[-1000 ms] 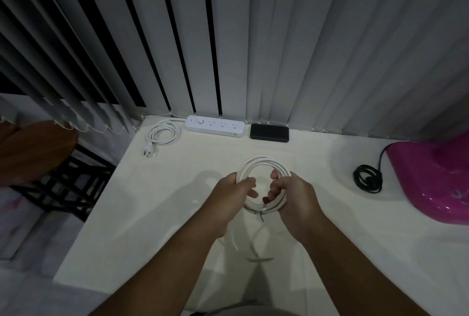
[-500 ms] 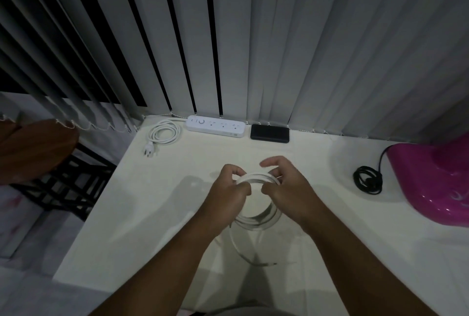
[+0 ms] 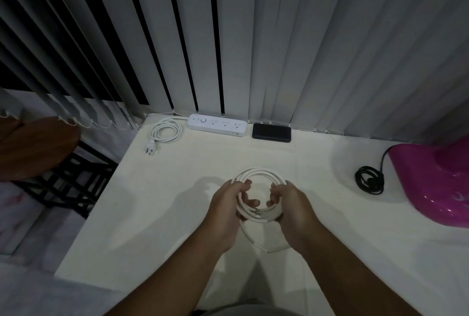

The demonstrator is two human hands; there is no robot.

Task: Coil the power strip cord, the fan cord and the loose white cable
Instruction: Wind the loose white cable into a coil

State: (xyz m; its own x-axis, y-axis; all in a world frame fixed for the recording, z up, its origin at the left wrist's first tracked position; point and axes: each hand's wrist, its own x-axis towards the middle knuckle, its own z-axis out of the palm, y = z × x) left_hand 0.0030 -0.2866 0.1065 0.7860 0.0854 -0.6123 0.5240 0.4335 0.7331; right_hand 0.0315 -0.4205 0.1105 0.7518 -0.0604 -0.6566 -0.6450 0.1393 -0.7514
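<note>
The loose white cable point(image 3: 258, 176), smooth and round, was held as a several-turn ring above the middle of the matte cream table point(image 3: 177, 201), its free tail point(image 3: 264, 246) trailing toward the near edge. Bare tabletop lay on both sides, with the coiled white power strip cord point(image 3: 166, 133) at the far-left corner beside the power strip point(image 3: 217, 125), and the coiled black fan cord point(image 3: 369, 179) near the glossy pink fan base point(image 3: 431, 183). The ring was gripped at its left by the left hand point(image 3: 228, 210) and at its right by the right hand point(image 3: 291, 208), fingers curled round the strands.
</note>
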